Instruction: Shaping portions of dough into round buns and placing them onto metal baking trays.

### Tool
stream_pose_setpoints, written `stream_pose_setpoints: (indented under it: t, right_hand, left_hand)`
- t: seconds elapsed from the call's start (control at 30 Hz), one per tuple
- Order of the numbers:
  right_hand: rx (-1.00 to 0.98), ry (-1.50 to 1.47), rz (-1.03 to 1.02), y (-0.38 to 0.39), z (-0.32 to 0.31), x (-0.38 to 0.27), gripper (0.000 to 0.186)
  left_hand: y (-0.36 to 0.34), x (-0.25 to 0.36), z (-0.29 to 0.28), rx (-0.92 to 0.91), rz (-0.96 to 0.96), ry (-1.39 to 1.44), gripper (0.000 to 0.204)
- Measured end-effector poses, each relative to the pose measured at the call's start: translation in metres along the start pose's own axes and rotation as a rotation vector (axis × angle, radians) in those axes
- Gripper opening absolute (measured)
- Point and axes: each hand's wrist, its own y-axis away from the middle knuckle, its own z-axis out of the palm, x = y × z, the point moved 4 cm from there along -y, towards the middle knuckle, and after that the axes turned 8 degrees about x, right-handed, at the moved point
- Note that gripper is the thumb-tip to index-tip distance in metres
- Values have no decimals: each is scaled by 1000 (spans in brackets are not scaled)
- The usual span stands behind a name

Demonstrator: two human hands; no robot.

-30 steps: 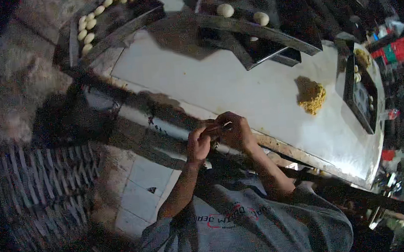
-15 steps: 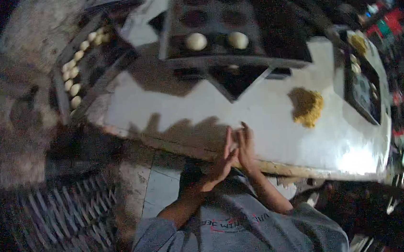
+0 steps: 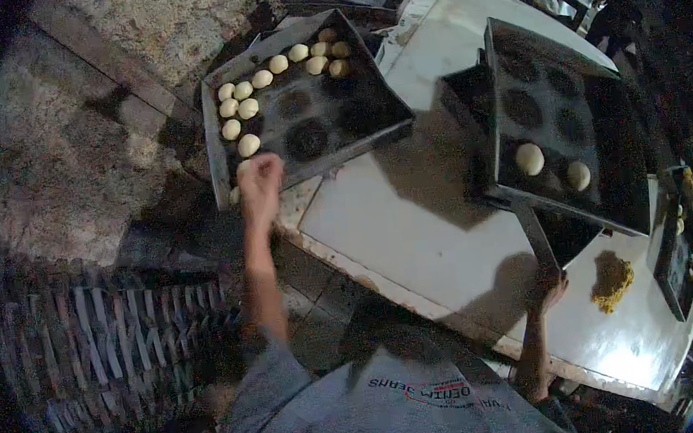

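My left hand (image 3: 261, 183) reaches out over the near left corner of a dark baking tray (image 3: 329, 115). Pale dough balls (image 3: 246, 108) line the tray's left and far edges. One ball (image 3: 235, 196) shows right beside the hand; the palm faces down, so I cannot see whether the fingers hold anything. My right hand (image 3: 549, 291) rests on the white table (image 3: 414, 235) near its front edge with fingers spread, holding nothing. A small heap of yellow crumbly filling (image 3: 612, 282) lies just right of it.
A second dark tray (image 3: 600, 95) stands raised at the right with two dough balls (image 3: 529, 158) on it. A small dark tray (image 3: 673, 258) sits at the far right edge. A woven mat (image 3: 102, 345) and rough stone floor lie to the left.
My hands were pressed together in front of me at the table edge. They have since parted: the left has stretched out to the left tray and the right has dropped onto the table.
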Motion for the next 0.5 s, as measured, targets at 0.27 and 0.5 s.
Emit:
stream_pose_setpoints:
  t: [0.27, 0.5]
  right_hand:
    - [41, 356, -104, -10, -61, -41, 24]
    - [-104, 503, 233, -20, -38, -40, 22]
  left_hand:
    - [-142, -92, -10, -339, 290, -572, 36]
    - [-150, -93, -40, -385, -67, -31, 43]
